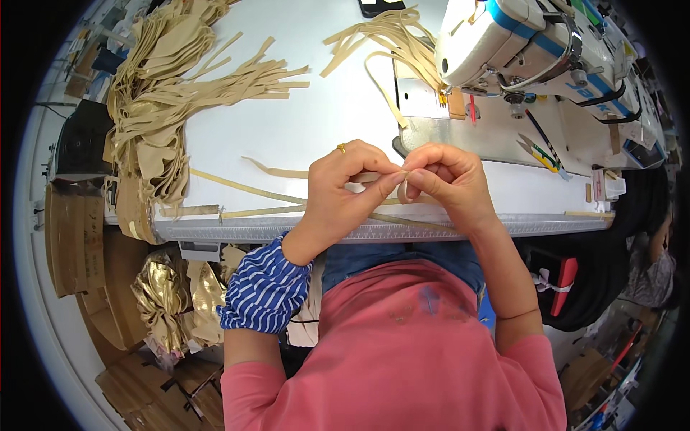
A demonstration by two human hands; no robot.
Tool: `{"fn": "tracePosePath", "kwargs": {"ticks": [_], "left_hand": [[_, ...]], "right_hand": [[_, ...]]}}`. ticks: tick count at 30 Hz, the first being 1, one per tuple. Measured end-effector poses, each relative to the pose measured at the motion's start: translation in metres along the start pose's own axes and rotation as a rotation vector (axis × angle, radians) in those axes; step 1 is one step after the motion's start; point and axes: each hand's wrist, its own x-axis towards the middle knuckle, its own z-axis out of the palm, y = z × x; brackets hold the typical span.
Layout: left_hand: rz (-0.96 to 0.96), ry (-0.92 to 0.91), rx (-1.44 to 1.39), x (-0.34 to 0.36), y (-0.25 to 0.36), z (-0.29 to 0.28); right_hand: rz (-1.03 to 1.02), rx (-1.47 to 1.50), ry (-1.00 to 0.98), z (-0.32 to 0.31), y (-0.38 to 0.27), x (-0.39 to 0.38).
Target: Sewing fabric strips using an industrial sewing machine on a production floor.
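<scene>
A narrow beige fabric strip [277,172] is pinched at the fingertips of both hands, just in front of the sewing machine. My left hand [338,190], with a ring on one finger, closes thumb against forefinger on it. Meeting it tip to tip, my right hand [454,185] also pinches the strip, and a small loop of it hangs below the fingers. One tail runs out to the left behind my left hand. What lies exactly between the fingertips is hidden. Under the hands, thin tan strips [251,190] lie across the table near its front edge.
A white and blue sewing machine [489,54] stands at the back right, with loose beige strips [384,36] beside its needle. Yellow-handled snips [540,158] lie to the right. A large heap of beige fabric pieces [154,108] covers the left side. Cardboard boxes [75,241] stand below left.
</scene>
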Motion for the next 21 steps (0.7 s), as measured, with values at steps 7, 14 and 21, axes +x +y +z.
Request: {"fn": "tracePosePath", "kwargs": {"ticks": [7,14,21], "left_hand": [[-0.018,-0.022,-0.114,0.003,-0.002,0.000],[0.069,0.017,0.080,0.007,0.001,-0.001],[0.074,0.030,0.142,0.006,0.014,0.007]], "right_hand": [[-0.083,-0.057,-0.027,0.002,-0.002,0.002],[-0.206,-0.204,0.043,0.007,0.001,-0.002],[-0.228,-0.332,0.094,0.008,0.000,-0.006]]}}
